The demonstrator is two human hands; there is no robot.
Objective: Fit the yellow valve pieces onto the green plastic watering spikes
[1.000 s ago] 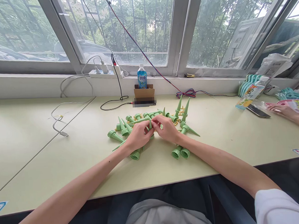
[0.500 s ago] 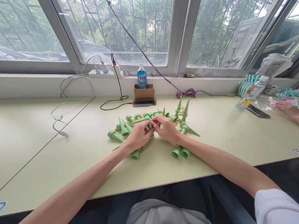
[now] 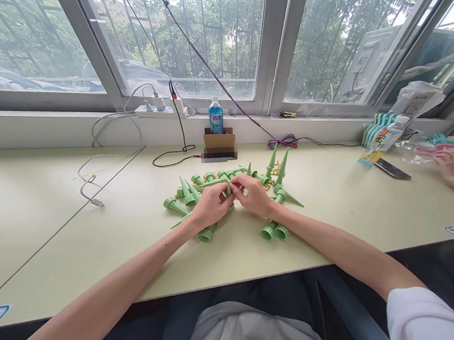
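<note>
A heap of green plastic cone spikes (image 3: 186, 193) with round collars lies on the pale table (image 3: 112, 232), some flat and two standing upright (image 3: 278, 166) at the back right. My left hand (image 3: 209, 206) and my right hand (image 3: 253, 195) meet over the middle of the heap, fingers curled and pinching one green spike (image 3: 228, 189) between them. Two collars (image 3: 275, 232) lie by my right wrist. Small yellow pieces (image 3: 268, 185) show among the cones.
A cardboard box (image 3: 219, 140) with a blue drink bottle (image 3: 215, 116) behind it stands at the back. A power strip (image 3: 159, 110), cables (image 3: 89, 185), a phone (image 3: 392, 168) and packets (image 3: 381, 141) lie around. Another person's hand (image 3: 451, 168) works at the far right.
My hands have hardly moved on the green spike. The other person's hand at the far right has drawn back toward the right edge.
</note>
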